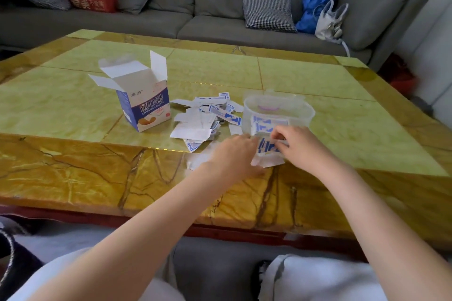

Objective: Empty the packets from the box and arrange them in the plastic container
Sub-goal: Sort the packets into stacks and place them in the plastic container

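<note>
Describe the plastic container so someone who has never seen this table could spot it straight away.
On the yellow-green marble table, look right of the open blue-and-white box and the loose pile of packets. The plastic container is a clear, rounded tub, the only see-through item, with blue-printed packets stacked inside.

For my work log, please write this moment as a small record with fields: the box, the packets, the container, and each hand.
box: box upright on the table, top flaps open
loose packets: pile on the table between box and container
container: clear plastic container right of the pile, a few packets stacked inside
left hand: left hand holds a small stack of packets in front of the container
right hand: right hand pinches the same stack
progress: most packets not yet in the container
</note>
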`<state>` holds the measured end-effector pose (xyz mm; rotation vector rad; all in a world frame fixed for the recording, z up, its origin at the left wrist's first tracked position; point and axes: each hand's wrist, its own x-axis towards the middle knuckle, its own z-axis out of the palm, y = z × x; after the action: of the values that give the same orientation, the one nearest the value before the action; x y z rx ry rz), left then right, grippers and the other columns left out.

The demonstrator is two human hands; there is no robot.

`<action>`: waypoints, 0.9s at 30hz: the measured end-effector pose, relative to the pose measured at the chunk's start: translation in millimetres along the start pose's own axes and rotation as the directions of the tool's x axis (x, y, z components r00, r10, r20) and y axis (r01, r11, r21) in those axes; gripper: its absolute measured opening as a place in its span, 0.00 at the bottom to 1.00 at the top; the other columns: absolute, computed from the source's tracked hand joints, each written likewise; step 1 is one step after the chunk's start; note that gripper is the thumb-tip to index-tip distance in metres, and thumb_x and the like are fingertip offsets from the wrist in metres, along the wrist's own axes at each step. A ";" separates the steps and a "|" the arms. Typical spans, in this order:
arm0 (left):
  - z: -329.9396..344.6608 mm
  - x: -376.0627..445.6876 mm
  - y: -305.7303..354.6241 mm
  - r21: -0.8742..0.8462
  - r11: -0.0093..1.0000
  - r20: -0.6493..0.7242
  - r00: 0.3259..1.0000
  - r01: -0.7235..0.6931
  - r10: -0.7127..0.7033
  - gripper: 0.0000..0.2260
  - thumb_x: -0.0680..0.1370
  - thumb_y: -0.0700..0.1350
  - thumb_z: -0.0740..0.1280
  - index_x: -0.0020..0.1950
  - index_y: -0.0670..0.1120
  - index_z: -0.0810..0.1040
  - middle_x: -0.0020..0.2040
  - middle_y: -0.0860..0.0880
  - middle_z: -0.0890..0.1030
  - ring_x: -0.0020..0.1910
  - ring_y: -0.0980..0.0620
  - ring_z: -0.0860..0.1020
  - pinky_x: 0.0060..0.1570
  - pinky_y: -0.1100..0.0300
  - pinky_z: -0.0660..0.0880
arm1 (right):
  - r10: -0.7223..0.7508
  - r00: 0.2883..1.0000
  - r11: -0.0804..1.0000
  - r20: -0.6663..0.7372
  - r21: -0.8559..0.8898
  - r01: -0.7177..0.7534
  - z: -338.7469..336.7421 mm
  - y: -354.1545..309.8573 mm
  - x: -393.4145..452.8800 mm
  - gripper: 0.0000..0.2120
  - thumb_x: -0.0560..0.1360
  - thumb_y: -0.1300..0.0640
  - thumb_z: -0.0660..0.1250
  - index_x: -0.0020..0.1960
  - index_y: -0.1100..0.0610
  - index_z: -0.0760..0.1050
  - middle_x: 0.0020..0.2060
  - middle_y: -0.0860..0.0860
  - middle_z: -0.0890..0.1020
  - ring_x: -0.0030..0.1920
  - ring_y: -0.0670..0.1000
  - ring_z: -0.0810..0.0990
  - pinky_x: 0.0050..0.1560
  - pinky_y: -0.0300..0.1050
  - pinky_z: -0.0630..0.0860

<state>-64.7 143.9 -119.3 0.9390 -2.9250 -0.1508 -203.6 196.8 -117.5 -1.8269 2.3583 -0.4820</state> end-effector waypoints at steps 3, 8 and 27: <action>0.9 8.1 8.3 0.145 0.989 -0.033 0.999 -0.021 0.026 0.16 0.79 0.46 0.61 0.65 0.42 0.65 0.60 0.45 0.75 0.58 0.44 0.76 0.44 0.58 0.69 | 0.011 1.000 0.999 0.011 0.036 -0.012 -2.0 4.3 -3.5 0.06 0.76 0.64 0.61 0.46 0.55 0.75 0.43 0.52 0.78 0.44 0.52 0.75 0.42 0.44 0.71; 1.9 11.4 7.2 0.152 0.988 -0.061 0.998 0.001 0.008 0.17 0.78 0.40 0.62 0.66 0.45 0.64 0.53 0.44 0.78 0.51 0.42 0.78 0.38 0.56 0.68 | 0.056 0.998 0.996 -0.003 0.071 -0.056 -6.1 14.2 -4.8 0.06 0.76 0.64 0.62 0.48 0.56 0.76 0.45 0.51 0.78 0.46 0.51 0.76 0.43 0.41 0.69; -11.6 -1.2 -23.1 -0.622 0.777 -0.073 0.982 0.093 -0.176 0.07 0.73 0.43 0.70 0.51 0.46 0.79 0.48 0.51 0.81 0.49 0.53 0.79 0.45 0.67 0.73 | 0.246 0.969 0.588 0.023 0.791 -0.167 -6.8 -32.3 -1.6 0.03 0.76 0.64 0.63 0.48 0.59 0.75 0.42 0.53 0.82 0.38 0.47 0.80 0.35 0.35 0.75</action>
<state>-49.3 125.1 -110.4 0.9775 -2.4034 -0.9534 -175.4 192.4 -100.9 -1.0960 1.8459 -1.3354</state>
